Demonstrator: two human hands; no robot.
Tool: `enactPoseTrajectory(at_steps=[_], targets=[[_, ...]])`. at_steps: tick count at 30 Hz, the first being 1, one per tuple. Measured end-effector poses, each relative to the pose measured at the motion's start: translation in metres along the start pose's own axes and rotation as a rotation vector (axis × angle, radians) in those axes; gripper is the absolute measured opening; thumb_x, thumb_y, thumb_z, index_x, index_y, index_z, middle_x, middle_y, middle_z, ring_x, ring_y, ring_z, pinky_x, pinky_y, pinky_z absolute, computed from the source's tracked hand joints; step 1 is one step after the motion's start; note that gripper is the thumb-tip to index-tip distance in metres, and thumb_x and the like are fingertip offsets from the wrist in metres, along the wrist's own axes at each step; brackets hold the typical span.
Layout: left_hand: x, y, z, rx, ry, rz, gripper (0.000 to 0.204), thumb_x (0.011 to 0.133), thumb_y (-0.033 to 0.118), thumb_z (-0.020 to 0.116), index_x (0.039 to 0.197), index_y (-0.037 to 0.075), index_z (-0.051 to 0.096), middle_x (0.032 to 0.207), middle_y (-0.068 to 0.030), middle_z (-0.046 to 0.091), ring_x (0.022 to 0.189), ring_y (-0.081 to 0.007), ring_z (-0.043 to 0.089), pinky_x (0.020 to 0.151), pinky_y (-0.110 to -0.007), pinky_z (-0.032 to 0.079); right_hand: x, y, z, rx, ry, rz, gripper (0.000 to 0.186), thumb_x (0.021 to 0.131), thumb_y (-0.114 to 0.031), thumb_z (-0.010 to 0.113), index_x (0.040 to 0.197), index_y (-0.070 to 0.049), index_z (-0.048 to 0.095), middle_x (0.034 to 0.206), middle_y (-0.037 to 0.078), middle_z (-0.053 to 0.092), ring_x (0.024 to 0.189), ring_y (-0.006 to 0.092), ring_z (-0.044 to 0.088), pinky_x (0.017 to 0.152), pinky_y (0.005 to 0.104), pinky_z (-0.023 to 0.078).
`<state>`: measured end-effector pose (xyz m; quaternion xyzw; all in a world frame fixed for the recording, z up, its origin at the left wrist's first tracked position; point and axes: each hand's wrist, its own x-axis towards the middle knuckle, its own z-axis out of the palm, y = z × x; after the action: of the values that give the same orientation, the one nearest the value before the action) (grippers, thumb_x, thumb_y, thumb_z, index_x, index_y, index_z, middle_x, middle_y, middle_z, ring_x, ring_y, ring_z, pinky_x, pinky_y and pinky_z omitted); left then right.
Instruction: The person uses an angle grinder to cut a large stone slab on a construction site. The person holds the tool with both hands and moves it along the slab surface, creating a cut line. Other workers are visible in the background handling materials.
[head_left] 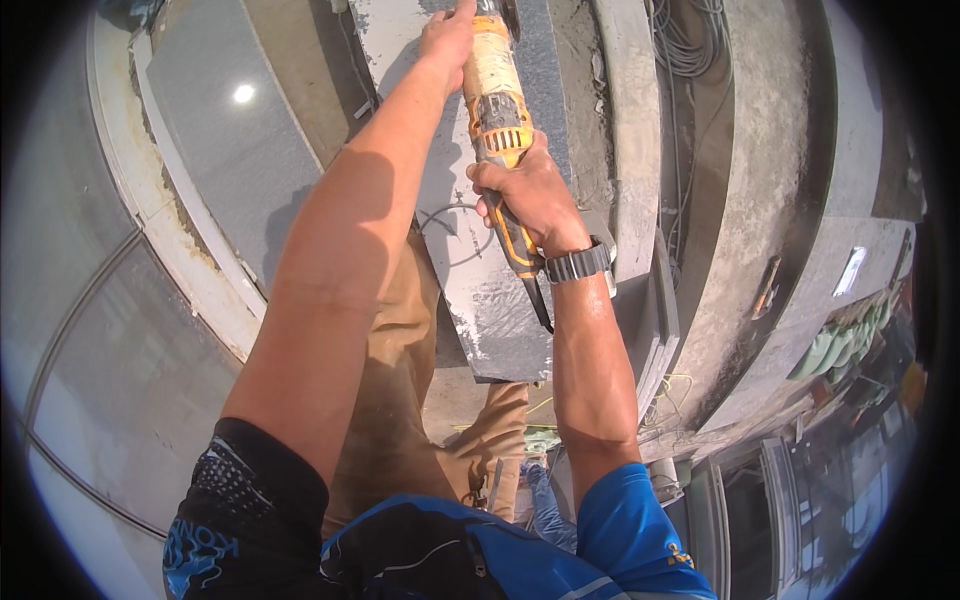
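Observation:
A yellow and black angle grinder (492, 70), its body smeared with pale dust, lies lengthwise between my hands above a grey stone slab (490, 320). My right hand (540, 195) is wrapped round its rear handle, thumb across the top. Farther forward, my left hand (447, 45) is closed at the grinder's front end, near the upper edge of the view. Only part of the disc end shows there, so I cannot tell whether it touches the stone. A black cord (538, 305) leaves the handle's back end. White dust patches cover much of the slab.
Another grey slab (220, 110) lies to the left beside a pale ledge. Stacked slabs (655, 320) lean right of my forearm. Coiled grey cable (690, 40) rests at the upper right, and a tool with an orange handle (767, 285) lies on the concrete step (750, 180).

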<state>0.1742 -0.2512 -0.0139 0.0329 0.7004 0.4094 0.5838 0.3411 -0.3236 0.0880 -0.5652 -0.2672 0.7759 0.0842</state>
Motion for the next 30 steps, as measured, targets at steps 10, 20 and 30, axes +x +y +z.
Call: enactPoseTrajectory(at_steps=[10,20,30], targets=[[-0.015,0.000,0.007,-0.012,-0.010,0.007,0.081,0.096,0.043,0.075,0.150,-0.001,0.033,0.127,-0.0237,0.062,0.105,-0.0328,0.072,0.081,-0.052,0.065,-0.012,0.005,-0.003,0.011,0.002,0.027,0.059,0.085,-0.002,0.076,0.123,0.000,0.031,0.083,0.012,0.062,0.052,0.0156,0.063,0.043,0.0296,0.053],[0.023,0.008,0.009,-0.032,-0.014,0.005,0.080,0.096,0.043,0.075,0.149,-0.001,0.033,0.125,-0.0237,0.063,0.104,-0.0325,0.072,0.080,-0.052,0.066,0.011,-0.008,-0.002,0.060,-0.052,0.008,0.059,0.085,0.001,0.076,0.123,0.000,0.030,0.085,0.013,0.062,0.054,0.0168,0.063,0.045,0.0307,0.055],[0.086,0.024,-0.002,-0.047,-0.028,0.003,0.080,0.096,0.042,0.076,0.148,-0.001,0.033,0.124,-0.0236,0.064,0.102,-0.0323,0.073,0.079,-0.051,0.066,0.044,-0.027,0.007,0.073,-0.068,-0.012,0.058,0.086,0.001,0.076,0.122,0.000,0.031,0.081,0.012,0.062,0.055,0.0172,0.063,0.046,0.0303,0.055]])
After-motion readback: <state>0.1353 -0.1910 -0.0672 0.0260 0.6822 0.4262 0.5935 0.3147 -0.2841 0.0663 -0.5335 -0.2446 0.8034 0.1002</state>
